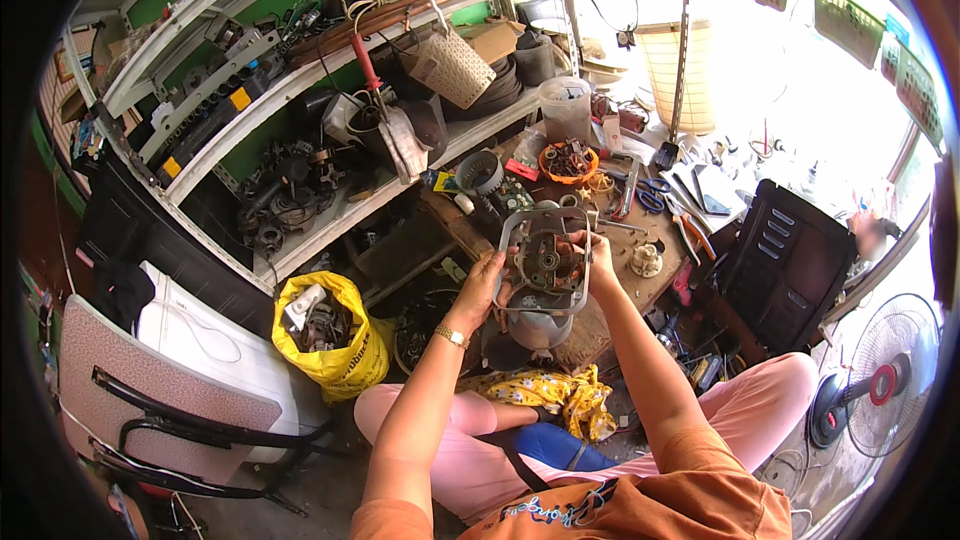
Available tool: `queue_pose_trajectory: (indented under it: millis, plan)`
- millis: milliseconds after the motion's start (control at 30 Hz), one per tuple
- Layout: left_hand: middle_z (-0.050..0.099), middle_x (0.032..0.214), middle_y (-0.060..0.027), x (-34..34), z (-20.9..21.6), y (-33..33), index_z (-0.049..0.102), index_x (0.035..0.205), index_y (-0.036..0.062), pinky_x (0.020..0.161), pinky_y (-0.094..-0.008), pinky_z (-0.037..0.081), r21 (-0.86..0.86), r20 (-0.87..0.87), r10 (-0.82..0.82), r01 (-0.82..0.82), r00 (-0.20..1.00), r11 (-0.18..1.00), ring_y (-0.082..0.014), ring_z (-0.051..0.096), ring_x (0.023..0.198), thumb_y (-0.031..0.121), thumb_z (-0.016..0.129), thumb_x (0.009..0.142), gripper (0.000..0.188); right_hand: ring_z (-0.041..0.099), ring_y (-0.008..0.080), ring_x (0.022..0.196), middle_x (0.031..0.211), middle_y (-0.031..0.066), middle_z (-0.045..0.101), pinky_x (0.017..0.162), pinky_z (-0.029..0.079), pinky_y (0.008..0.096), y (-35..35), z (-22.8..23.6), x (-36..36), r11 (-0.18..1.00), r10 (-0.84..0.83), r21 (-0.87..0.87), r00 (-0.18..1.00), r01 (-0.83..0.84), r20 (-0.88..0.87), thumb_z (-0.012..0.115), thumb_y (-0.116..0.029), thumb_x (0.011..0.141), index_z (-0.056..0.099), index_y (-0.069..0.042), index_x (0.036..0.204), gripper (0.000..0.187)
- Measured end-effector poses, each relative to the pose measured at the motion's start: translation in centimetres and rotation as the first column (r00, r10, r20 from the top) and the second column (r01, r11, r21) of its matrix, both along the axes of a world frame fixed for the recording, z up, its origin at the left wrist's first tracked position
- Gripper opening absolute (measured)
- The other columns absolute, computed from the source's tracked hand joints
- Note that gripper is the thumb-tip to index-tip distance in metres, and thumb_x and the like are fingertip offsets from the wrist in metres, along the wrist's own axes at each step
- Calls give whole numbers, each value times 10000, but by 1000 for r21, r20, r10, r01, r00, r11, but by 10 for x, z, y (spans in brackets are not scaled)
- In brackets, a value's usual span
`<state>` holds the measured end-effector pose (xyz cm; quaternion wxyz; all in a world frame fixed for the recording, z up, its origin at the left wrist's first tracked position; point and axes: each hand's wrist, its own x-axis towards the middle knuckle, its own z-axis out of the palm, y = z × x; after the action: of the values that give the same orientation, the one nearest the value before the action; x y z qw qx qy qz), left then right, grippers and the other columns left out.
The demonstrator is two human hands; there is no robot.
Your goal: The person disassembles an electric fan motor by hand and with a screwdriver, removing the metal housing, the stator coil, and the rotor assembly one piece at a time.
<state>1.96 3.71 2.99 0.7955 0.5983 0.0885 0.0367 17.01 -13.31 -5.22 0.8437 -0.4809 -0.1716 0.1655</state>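
Between my two hands, over the near part of the workbench (590, 345), is a grey metal frame (548, 310) with rounded corners. An electric motor part (547, 258) with a dark round centre and brownish windings sits inside it. My left hand (484, 285) grips the frame's left side, fingers partly hidden behind it. On the right side, my right hand (598, 262) is closed around the frame, its fingertips by the motor part. Below the frame, a greyish rounded housing (541, 331) is partly hidden. A cream round plastic part (646, 260) lies to the right of my right hand.
Pliers (692, 236), blue-handled scissors (652, 196) and an orange basket of small parts (568, 160) lie farther back. A yellow bag of scrap parts (335, 325) stands at left, below cluttered shelves (350, 202). A black vented panel (783, 255) and a fan (885, 380) are at right.
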Motion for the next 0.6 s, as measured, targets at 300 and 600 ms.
queue_pose_trajectory:
  millis: [300, 600]
  plan:
    - [597, 962, -25, 2, -9, 6, 592, 1148, 85, 408, -210, 394, 53, -14, 15, -15, 1000, 999, -79, 483, 440, 329, 441, 993, 327, 557, 91, 653, 783, 28, 611, 582, 466, 231, 12, 3, 1, 989, -124, -58, 973, 138, 195, 781, -124, 739, 614, -4, 843, 230]
    - [576, 725, 17, 5, -15, 4, 604, 1155, 103, 415, -204, 403, 73, 1, 20, -20, 1000, 997, -60, 491, 464, 359, 470, 976, 340, 567, 142, 682, 819, 73, 624, 648, 461, 296, -1, -6, -21, 835, -401, -344, 903, 430, 157, 641, -267, 869, 590, -20, 963, 269]
